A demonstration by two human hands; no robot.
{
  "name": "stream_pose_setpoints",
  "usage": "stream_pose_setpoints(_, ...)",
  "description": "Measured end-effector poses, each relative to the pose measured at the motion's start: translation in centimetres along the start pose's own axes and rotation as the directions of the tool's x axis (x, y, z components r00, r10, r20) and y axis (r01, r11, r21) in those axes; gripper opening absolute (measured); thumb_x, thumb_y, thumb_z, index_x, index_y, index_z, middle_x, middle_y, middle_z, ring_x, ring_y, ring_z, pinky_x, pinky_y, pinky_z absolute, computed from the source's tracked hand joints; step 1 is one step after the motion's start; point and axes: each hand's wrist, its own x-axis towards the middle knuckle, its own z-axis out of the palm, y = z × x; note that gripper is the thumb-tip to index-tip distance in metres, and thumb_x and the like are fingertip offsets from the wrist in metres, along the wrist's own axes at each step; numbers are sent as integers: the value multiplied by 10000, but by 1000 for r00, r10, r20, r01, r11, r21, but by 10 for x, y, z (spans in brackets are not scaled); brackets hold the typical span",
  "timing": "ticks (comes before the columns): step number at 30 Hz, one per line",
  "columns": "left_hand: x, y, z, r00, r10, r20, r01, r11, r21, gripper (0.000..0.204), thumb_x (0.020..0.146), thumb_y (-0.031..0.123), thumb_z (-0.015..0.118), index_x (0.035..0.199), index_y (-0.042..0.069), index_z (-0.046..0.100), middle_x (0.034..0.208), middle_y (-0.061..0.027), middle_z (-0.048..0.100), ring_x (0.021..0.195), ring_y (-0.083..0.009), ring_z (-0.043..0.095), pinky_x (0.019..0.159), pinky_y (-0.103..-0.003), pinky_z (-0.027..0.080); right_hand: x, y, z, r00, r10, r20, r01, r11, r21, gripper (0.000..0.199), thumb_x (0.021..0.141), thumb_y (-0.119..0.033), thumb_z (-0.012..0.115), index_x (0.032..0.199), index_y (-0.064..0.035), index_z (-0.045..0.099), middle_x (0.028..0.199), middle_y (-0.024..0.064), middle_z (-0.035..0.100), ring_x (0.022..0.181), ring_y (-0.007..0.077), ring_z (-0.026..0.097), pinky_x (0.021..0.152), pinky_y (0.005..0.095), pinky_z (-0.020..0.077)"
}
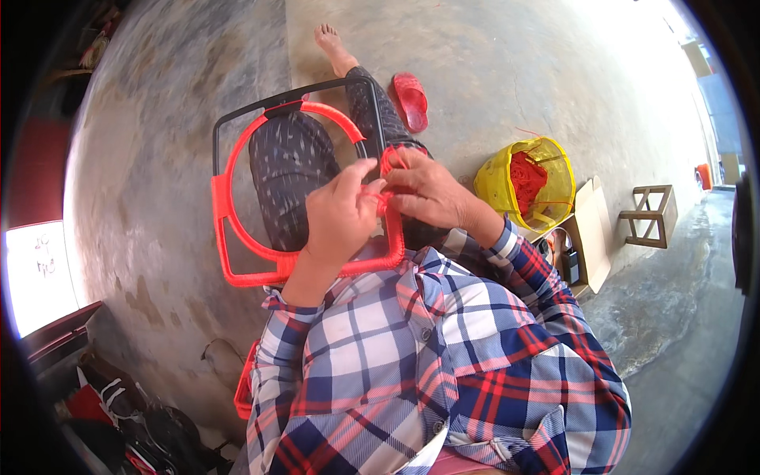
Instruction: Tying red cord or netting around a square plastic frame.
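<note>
Across my lap lies a square frame [245, 279] with a round inner ring [230, 186]. Red-orange cord wraps its near side, part of the left and right sides and most of the ring; the far side is bare and black. My left hand [342, 212] is closed at the right side of the frame, thumb and fingers pinching the red cord [383, 198]. Facing it, my right hand [434, 190] is closed on the same cord, fingers bent. A bunch of red cord [393, 158] shows just above the right fingers. The exact crossing of the strands is hidden between the fingertips.
To my right stands a yellow bucket [498, 176] holding red cord [526, 180]. Near it are an open cardboard box [595, 237] and a small wooden stool [651, 218]. A red slipper [411, 102] lies ahead by my bare foot. Dark clutter [150, 419] sits at the lower left.
</note>
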Motion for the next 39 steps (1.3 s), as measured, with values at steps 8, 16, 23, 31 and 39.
stream_pose_setpoints(8, -12, -1, 7, 957, -227, 183, 217, 974, 71, 198, 823, 207, 676, 773, 28, 609, 696, -134, 614, 598, -309, 616, 535, -359, 475, -9, -3, 4, 978, 206, -18, -204, 975, 93, 331, 731, -173, 744, 1022, -48, 649, 957, 116, 583, 887, 278, 597, 783, 367, 490)
stream_pose_setpoints(16, -14, -26, 9, 876, -382, 293, 384, 922, 54, 211, 830, 186, 658, 722, 10, 614, 655, -98, 619, 511, -189, 549, 489, -312, 406, -15, -6, -24, 899, 406, -164, -361, 899, 248, 360, 772, -125, 723, 1108, -28, 637, 962, 117, 648, 826, 185, 648, 738, 304, 519)
stream_pose_setpoints(23, -9, -32, -1, 542, -618, 569, 761, 73, -645, 154, 844, 106, 563, 832, -5, 668, 681, 9, 602, 567, -38, 502, 540, -201, 383, -14, -39, -11, 968, 185, -168, -180, 983, 48, 366, 705, -86, 747, 1049, -65, 622, 900, 96, 623, 757, 235, 640, 672, 332, 519)
stream_pose_setpoints(31, -11, -26, -1, 633, -501, 590, 731, 136, -669, 236, 933, 161, 509, 975, -22, 653, 795, -13, 626, 713, -79, 571, 657, -230, 462, 0, -20, 19, 961, -101, -256, 22, 956, -294, 400, 680, -84, 721, 1067, -105, 620, 958, 80, 583, 859, 279, 623, 710, 367, 528)
stream_pose_setpoints(39, -5, -27, -3, 615, -602, 509, 717, 158, -679, 199, 949, 175, 502, 809, 49, 565, 695, 57, 477, 596, -29, 404, 538, -202, 296, 0, -20, 7, 932, -31, -362, 83, 988, 129, 335, 755, -61, 706, 1086, -83, 662, 1098, 93, 573, 994, 213, 584, 854, 306, 481)
